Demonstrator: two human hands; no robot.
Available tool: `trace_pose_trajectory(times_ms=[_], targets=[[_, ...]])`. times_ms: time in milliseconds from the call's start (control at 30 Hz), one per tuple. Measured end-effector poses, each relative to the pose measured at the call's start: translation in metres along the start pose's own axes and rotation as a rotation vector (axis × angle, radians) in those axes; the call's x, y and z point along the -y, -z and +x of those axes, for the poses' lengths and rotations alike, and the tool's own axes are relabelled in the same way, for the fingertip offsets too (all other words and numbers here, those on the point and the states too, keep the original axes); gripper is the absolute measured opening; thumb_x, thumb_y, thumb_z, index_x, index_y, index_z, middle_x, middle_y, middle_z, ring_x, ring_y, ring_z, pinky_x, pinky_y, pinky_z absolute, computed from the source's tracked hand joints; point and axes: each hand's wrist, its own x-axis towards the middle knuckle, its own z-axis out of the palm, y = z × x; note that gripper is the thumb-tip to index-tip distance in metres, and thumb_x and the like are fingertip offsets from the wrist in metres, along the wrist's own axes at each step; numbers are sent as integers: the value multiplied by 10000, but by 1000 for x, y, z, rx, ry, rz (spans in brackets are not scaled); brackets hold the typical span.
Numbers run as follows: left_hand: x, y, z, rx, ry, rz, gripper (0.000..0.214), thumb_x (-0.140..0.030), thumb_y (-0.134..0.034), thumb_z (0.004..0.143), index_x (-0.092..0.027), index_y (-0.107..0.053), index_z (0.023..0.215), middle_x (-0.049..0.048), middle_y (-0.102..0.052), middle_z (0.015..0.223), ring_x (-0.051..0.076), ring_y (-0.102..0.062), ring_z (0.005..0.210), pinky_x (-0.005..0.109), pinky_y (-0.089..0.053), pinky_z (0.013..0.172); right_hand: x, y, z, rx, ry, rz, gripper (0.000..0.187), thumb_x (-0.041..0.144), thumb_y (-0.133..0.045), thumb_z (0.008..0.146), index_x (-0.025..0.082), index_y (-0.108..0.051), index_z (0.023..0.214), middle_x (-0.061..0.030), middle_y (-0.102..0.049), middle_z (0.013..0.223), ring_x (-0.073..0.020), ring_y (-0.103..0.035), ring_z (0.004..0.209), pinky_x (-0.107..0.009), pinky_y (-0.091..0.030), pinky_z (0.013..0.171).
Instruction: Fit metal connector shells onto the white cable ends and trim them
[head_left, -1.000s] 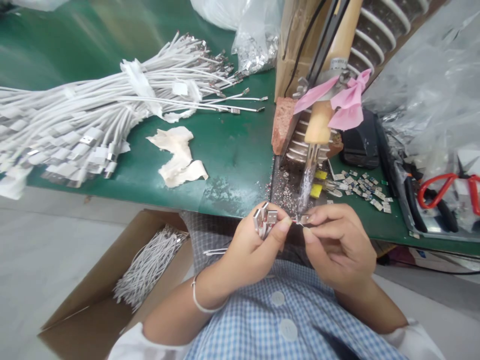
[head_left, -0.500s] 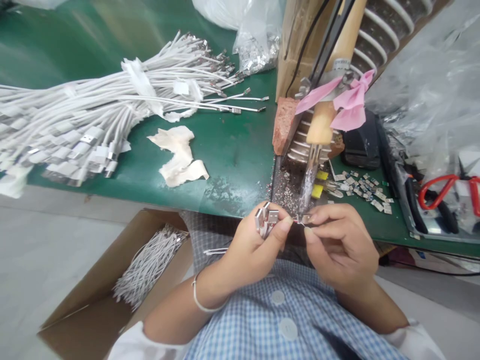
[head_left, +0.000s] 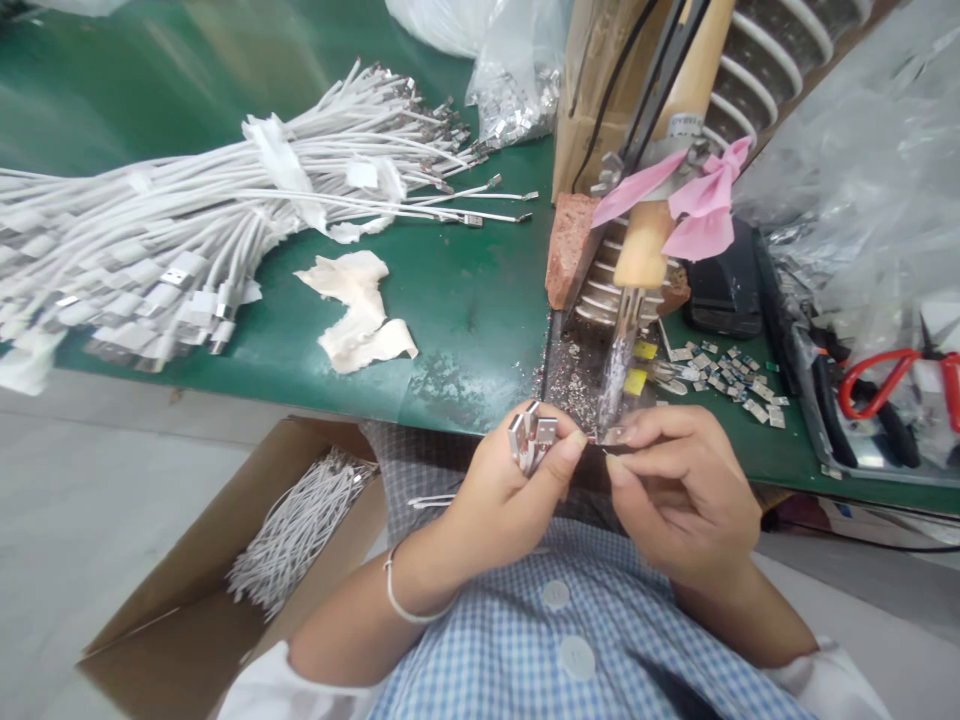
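My left hand (head_left: 510,480) is closed round several white USB cables, whose metal plugs (head_left: 534,430) stick up above the fist. Between its thumb and forefinger is pinched a cable end, its thin wires reaching toward the soldering iron (head_left: 617,370). The iron points down from its stand, tip between my hands. My right hand (head_left: 682,490) pinches a small metal USB connector (head_left: 614,436) close against that tip. A short thin silvery wire (head_left: 606,452), perhaps solder, pokes out from the thumb and a lower finger of the same hand. The exact joint is too small to make out.
Bundled white cables (head_left: 187,215) lie on the green table (head_left: 465,290) beside a torn cloth scrap (head_left: 356,310). Loose connectors (head_left: 739,375), red-handled pliers (head_left: 877,385) and a brick (head_left: 570,250) surround the iron. A cardboard box (head_left: 187,550) with cables stands below left.
The tip of the thin wire in my right hand has drawn back slightly from the iron. Both hands otherwise stay almost in place.
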Motion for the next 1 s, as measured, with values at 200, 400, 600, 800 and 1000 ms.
trace_pose_trajectory(times_ms=[200,400,600,800,1000], targets=[[-1,0,0,11,51,-41,236,-390,-510,994,-184,-506,880,-62,-481,586,86,-429,506,213,-350,498,0,0,0,6,-30,15,176,59,-645,805,217,-617,879,-35,-601,916,-183,-615,822,-348,-548,706],[6,-1,-1,56,105,-162,291,-449,-501,991,-182,-499,876,-66,-468,567,89,-418,513,220,-346,521,-1,-1,-1,38,-103,103,181,30,-632,809,203,-614,862,-23,-581,909,-156,-591,809,-313,-521,709],[-1,-3,-1,32,97,-134,304,-452,-499,991,-181,-503,854,-60,-467,571,93,-413,517,226,-345,526,1,1,1,37,-98,95,175,40,-632,812,208,-619,861,-25,-590,909,-167,-602,813,-328,-526,710],[-3,-3,-1,28,81,-102,288,-443,-500,990,-188,-491,857,-57,-473,588,95,-424,518,224,-359,517,4,2,2,12,-93,84,177,37,-631,804,208,-617,845,-29,-599,899,-178,-613,819,-352,-538,726],[0,-3,-3,-8,25,-9,209,-375,-500,995,-193,-500,892,-60,-481,596,94,-431,503,228,-365,501,3,4,-1,14,-74,50,163,69,-644,809,215,-620,879,-37,-615,921,-193,-640,828,-362,-556,711]])
